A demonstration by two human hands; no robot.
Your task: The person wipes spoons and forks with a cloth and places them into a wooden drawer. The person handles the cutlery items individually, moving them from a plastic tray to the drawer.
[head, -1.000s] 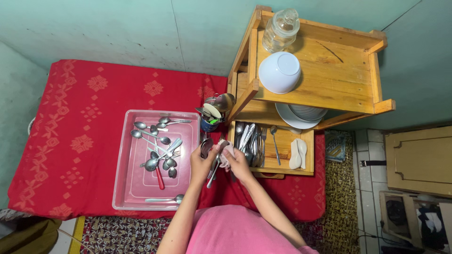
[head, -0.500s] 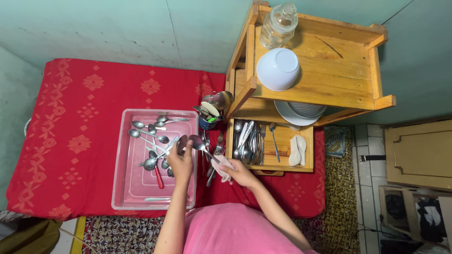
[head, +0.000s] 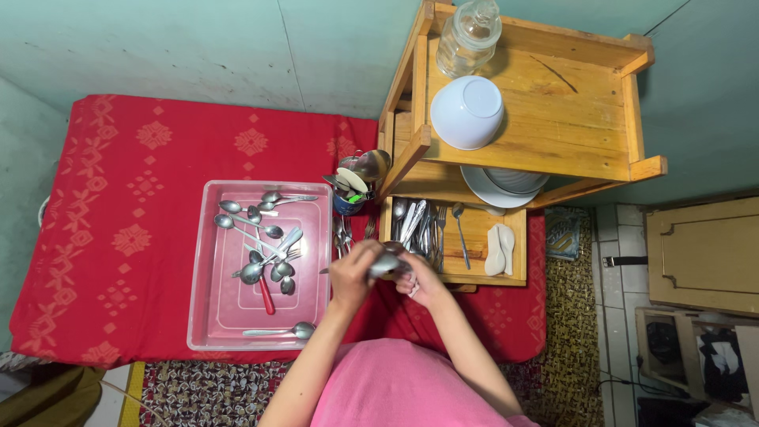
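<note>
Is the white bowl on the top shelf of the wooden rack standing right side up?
No, the white bowl sits upside down, its base facing up, on the wooden rack beside the glass jar.

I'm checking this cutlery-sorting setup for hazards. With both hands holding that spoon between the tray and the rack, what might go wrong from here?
1. The metal spoon is held by the left hand and right hand over the gap beside the clear plastic tray; it might slip onto the red patterned cloth.
2. The upturned white bowl sits near the wooden rack shelf's edge; a bump might dislodge it.
</note>
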